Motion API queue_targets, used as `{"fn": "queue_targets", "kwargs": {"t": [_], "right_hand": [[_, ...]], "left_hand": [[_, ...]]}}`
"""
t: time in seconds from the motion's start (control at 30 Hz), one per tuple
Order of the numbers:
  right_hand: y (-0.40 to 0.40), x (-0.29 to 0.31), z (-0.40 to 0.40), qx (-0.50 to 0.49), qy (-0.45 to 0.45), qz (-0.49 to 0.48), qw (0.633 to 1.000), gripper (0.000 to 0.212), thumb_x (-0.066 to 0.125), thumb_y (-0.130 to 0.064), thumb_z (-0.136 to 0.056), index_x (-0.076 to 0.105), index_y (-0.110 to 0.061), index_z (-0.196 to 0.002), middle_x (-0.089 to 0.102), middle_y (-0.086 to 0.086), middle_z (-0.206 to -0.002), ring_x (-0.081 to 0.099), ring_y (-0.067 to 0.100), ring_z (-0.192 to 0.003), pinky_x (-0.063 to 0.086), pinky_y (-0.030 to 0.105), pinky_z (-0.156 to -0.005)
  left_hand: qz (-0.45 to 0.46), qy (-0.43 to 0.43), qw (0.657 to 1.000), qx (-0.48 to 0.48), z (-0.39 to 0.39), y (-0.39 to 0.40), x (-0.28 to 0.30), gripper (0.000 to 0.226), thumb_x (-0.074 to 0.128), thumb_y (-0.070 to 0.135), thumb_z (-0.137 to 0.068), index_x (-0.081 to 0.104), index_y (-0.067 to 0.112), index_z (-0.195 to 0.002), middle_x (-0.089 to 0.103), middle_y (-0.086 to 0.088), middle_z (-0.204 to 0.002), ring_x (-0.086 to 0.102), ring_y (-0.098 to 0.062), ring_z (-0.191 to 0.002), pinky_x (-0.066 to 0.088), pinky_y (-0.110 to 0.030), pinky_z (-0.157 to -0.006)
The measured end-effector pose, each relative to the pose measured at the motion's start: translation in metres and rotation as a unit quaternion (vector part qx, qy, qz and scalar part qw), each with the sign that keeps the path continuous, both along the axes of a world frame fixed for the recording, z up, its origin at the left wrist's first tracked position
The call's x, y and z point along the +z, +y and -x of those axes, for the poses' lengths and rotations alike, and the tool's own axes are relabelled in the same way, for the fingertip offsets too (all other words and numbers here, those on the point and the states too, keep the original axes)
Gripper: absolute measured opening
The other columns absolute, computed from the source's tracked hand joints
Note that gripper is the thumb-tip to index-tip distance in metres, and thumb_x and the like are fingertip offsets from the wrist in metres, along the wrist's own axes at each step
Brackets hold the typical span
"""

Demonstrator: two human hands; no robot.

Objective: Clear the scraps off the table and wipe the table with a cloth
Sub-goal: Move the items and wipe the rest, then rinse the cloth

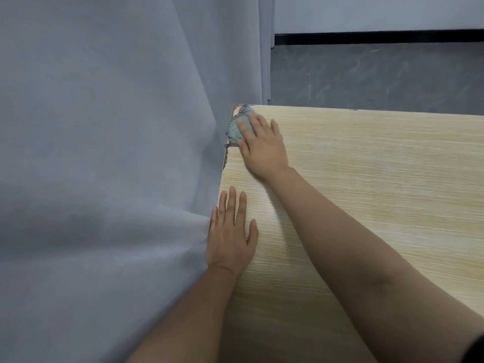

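A light wood-grain table (366, 179) fills the right and lower part of the view. At its far left corner lies a small teal cloth (237, 127) with a dark striped edge. My right hand (262, 145) lies flat on the cloth with straight fingers, pressing it onto the tabletop; the cloth sticks out to the left of the fingers. My left hand (230, 234) rests flat on the table near its left edge, fingers straight and spread, holding nothing. No scraps show on the visible tabletop.
A grey curtain (104, 153) hangs against the table's left edge and bulges along it. Beyond the table's far edge lies a dark grey marbled floor (379, 74) with a black skirting strip (379, 38) under a pale wall.
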State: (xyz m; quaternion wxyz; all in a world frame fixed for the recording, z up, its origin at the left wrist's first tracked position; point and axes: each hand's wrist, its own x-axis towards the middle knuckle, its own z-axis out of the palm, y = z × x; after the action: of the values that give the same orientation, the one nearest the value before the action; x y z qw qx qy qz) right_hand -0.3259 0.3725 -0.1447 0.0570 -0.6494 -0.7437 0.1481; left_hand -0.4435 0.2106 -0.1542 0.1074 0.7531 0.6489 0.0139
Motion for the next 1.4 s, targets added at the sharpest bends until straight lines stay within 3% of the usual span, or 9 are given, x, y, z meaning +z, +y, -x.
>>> {"fn": "queue_targets", "kwargs": {"t": [0.1,0.33,0.5,0.6,0.77,1.0,1.07,1.23,1.4], "right_hand": [[0.007,-0.001,-0.012,0.032,-0.012,0.001,0.999,0.051,0.021,-0.038,-0.101,0.017,-0.022,-0.149,0.010,0.002,-0.158,0.007,0.018,-0.146,-0.005,0.039,-0.116],[0.013,0.000,-0.044,-0.280,-0.038,-0.001,0.959,0.052,0.019,-0.032,-0.102,0.012,-0.011,-0.150,0.005,0.008,-0.158,0.004,0.023,-0.146,-0.002,0.042,-0.117],[0.019,0.002,0.037,-0.018,-0.021,-0.002,1.000,0.049,0.022,-0.033,-0.102,0.018,-0.020,-0.149,0.005,0.006,-0.159,0.004,0.022,-0.146,-0.005,0.043,-0.116],[0.018,0.001,0.034,0.025,-0.005,0.019,0.999,0.049,0.020,-0.034,-0.102,0.019,-0.021,-0.149,0.005,0.001,-0.159,0.003,0.019,-0.146,-0.007,0.040,-0.116],[-0.001,-0.001,-0.050,-0.139,-0.010,-0.017,0.990,0.049,0.022,-0.029,-0.102,0.019,-0.015,-0.149,0.010,0.001,-0.158,0.008,0.021,-0.146,-0.004,0.040,-0.117],[-0.020,0.001,-0.103,-0.389,-0.055,0.008,0.919,0.052,0.018,-0.027,-0.103,0.012,-0.006,-0.149,0.000,0.008,-0.159,0.003,0.025,-0.146,0.000,0.042,-0.119],[-0.014,0.005,-0.079,-0.341,-0.051,-0.006,0.939,0.051,0.022,-0.024,-0.102,0.014,-0.007,-0.149,0.003,0.011,-0.158,0.007,0.027,-0.145,0.005,0.044,-0.118],[-0.007,0.007,-0.014,-0.003,-0.006,0.008,1.000,0.050,0.020,-0.038,-0.102,0.016,-0.022,-0.149,0.008,0.004,-0.159,0.008,0.021,-0.145,-0.003,0.040,-0.116],[-0.022,-0.001,-0.089,-0.179,-0.032,-0.028,0.983,0.050,0.021,-0.030,-0.103,0.018,-0.011,-0.149,0.013,0.008,-0.157,0.013,0.023,-0.144,0.000,0.040,-0.117]], "left_hand": [[-0.003,-0.001,1.000,0.002,0.000,0.000,0.001,0.060,0.029,0.038,-0.092,0.026,0.014,-0.148,0.021,-0.007,-0.156,0.015,-0.021,-0.144,0.012,-0.036,-0.114],[-0.009,-0.005,1.000,0.007,0.000,0.000,0.000,0.060,0.031,0.038,-0.092,0.029,0.015,-0.147,0.023,-0.007,-0.155,0.014,-0.019,-0.144,0.014,-0.037,-0.114],[-0.011,-0.011,1.000,0.008,0.001,0.000,0.000,0.060,0.031,0.038,-0.091,0.031,0.015,-0.146,0.023,-0.006,-0.155,0.014,-0.019,-0.143,0.013,-0.036,-0.114],[-0.009,-0.009,1.000,0.008,0.001,0.001,0.000,0.060,0.032,0.038,-0.090,0.032,0.015,-0.146,0.024,-0.006,-0.155,0.015,-0.019,-0.143,0.012,-0.036,-0.114],[-0.006,-0.013,1.000,0.009,0.001,0.000,0.000,0.060,0.032,0.038,-0.091,0.029,0.016,-0.147,0.022,-0.005,-0.155,0.015,-0.019,-0.143,0.010,-0.034,-0.114],[-0.003,-0.009,1.000,0.005,0.001,0.000,0.000,0.061,0.030,0.039,-0.092,0.026,0.015,-0.148,0.021,-0.006,-0.156,0.015,-0.019,-0.144,0.006,-0.033,-0.115],[-0.003,-0.008,1.000,0.008,0.001,0.000,0.000,0.061,0.029,0.039,-0.092,0.026,0.015,-0.148,0.020,-0.005,-0.156,0.015,-0.019,-0.144,0.006,-0.033,-0.115],[-0.010,-0.005,1.000,0.010,0.000,0.000,-0.001,0.060,0.030,0.039,-0.092,0.029,0.015,-0.147,0.021,-0.005,-0.155,0.016,-0.019,-0.143,0.008,-0.033,-0.114],[-0.009,-0.012,1.000,0.014,0.001,-0.001,-0.002,0.061,0.027,0.041,-0.092,0.025,0.016,-0.148,0.019,-0.004,-0.156,0.015,-0.019,-0.144,0.014,-0.037,-0.115]]}}
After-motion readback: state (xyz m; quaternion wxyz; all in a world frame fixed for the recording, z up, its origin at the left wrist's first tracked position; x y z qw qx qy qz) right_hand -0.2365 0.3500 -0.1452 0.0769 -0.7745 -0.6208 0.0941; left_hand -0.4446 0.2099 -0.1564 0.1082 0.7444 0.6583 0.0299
